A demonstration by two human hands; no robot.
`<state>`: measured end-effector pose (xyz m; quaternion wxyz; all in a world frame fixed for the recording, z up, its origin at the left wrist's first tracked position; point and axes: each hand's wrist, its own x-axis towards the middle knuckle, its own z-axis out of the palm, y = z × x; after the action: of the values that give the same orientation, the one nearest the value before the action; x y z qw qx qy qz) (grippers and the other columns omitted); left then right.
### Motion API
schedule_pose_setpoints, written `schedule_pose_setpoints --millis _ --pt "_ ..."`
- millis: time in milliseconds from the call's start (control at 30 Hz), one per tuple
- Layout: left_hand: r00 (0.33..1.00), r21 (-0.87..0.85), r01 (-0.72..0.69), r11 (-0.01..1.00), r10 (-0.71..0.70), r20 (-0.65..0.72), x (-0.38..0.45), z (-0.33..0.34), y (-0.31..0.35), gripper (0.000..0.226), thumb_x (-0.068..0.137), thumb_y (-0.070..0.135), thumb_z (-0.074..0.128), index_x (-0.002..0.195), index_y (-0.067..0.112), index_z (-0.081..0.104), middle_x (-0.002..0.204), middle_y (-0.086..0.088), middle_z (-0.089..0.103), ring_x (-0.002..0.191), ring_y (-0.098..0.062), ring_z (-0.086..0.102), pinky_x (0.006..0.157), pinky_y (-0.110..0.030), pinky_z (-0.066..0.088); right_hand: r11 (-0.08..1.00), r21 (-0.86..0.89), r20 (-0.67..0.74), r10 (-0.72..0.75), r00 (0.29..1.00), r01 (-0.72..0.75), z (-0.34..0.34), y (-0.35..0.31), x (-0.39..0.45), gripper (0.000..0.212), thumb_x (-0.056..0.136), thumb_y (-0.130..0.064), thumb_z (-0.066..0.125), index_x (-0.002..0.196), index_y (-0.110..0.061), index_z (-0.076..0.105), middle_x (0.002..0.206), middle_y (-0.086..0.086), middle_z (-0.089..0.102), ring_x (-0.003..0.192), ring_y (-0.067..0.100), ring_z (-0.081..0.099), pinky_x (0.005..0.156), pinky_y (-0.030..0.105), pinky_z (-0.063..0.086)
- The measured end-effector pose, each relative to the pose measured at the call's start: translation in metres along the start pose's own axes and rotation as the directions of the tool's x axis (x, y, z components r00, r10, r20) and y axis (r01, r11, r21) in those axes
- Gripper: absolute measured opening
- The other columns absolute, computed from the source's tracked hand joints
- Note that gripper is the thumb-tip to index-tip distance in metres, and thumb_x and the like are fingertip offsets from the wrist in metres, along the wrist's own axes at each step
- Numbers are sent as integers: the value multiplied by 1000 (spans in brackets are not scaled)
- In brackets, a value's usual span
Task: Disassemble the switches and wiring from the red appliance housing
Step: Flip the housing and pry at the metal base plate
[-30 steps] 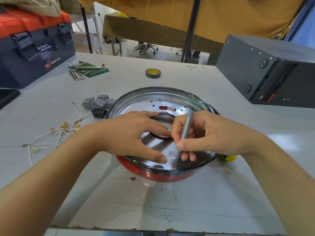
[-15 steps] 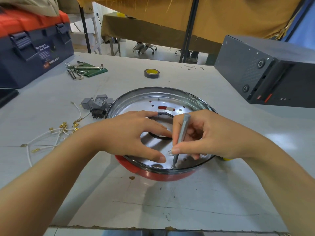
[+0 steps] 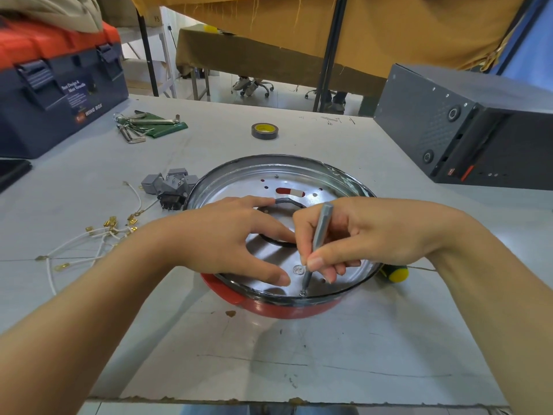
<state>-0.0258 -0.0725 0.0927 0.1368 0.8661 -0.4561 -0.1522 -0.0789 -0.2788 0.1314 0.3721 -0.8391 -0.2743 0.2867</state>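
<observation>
R hand (image 3: pixel 371 235) pinches a slim grey screwdriver (image 3: pixel 317 235) btwn thumb and forefinger, other fingers curled under. Driver's long axis runs steep, near upright, top leaning a bit away from the person and to the right; tip points down and toward the person, sitting on a small screw (image 3: pixel 302 293) at the near edge of the shiny metal plate (image 3: pixel 299 181). Just left of the pinch, a round stamped boss on the plate.

L hand (image 3: pixel 236 235) lies flat on the plate, fingers straight and spread, holding nothing; its forefinger reaches toward the black-rimmed centre hole (image 3: pixel 287 202), thumb tip just left of the driver tip, not touching it as far as I can tell.

Plate sits inside the red appliance housing (image 3: pixel 287 310), mid-table (image 3: pixel 269 354), open side up, directly under both hands.

Well left of the grip: grey switches (image 3: pixel 167 184) in a clump touching the housing rim, then loose white wires (image 3: pixel 89 244) w/ brass terminals spread further left. Far from the grip, beyond the housing: tape roll (image 3: pixel 264 130), hex keys (image 3: pixel 143 124), blue toolbox (image 3: pixel 57 97). Right of the grip, a yellow-green handle (image 3: pixel 396 273) pokes out beside the housing; dark grey case (image 3: pixel 466 130) further back right.
</observation>
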Motion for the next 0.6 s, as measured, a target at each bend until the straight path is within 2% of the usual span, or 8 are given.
schedule_pose_setpoints --millis 100,200,333,467,533,600 --pt "1000 -10 4 1000 -4 5 -1 -1 1 47 70 72 52 117 63 48 137 35 41 143 2 3 116 -40 19 1000 -18 66 3 998 -2 -4 -3 4 13 93 -7 57 84 -16 57 72 11 59 67 16 53 62 25 45" --pt "1000 -2 11 1000 -11 2 0 0 1 49 72 72 54 119 63 46 141 33 37 143 1 2 116 -41 19 1000 -20 59 18 998 -17 -8 -4 6 10 91 -4 59 83 -10 60 70 14 61 64 17 54 57 19 45" --pt "1000 29 -1 1000 2 -8 1 2 -2 57 72 74 53 127 62 41 144 29 37 144 -1 1 116 -40 21 983 -162 -32 81 996 -85 -15 -11 3 3 83 -11 73 82 -10 71 72 12 68 64 27 61 58 30 48" --pt "999 30 -24 999 24 -21 1 3 -3 56 76 71 56 129 63 38 146 25 36 145 -1 1 115 -39 21 900 -390 -72 183 981 -196 -15 -26 10 8 80 -24 76 74 -22 71 69 -1 71 59 14 63 59 26 50" --pt "999 39 -27 999 28 -24 1 3 -3 55 76 72 55 128 64 39 148 22 34 145 -2 2 115 -39 22 861 -448 -88 226 970 -241 -10 -34 14 11 79 -29 75 72 -24 69 68 -1 70 56 8 59 60 22 47" --pt "999 46 -40 998 41 -31 1 3 -2 52 74 74 53 124 65 42 147 21 36 144 -2 7 114 -38 24 840 -471 -97 255 962 -270 -7 -41 16 14 79 -31 75 70 -23 69 60 -3 66 51 4 52 54 16 41"
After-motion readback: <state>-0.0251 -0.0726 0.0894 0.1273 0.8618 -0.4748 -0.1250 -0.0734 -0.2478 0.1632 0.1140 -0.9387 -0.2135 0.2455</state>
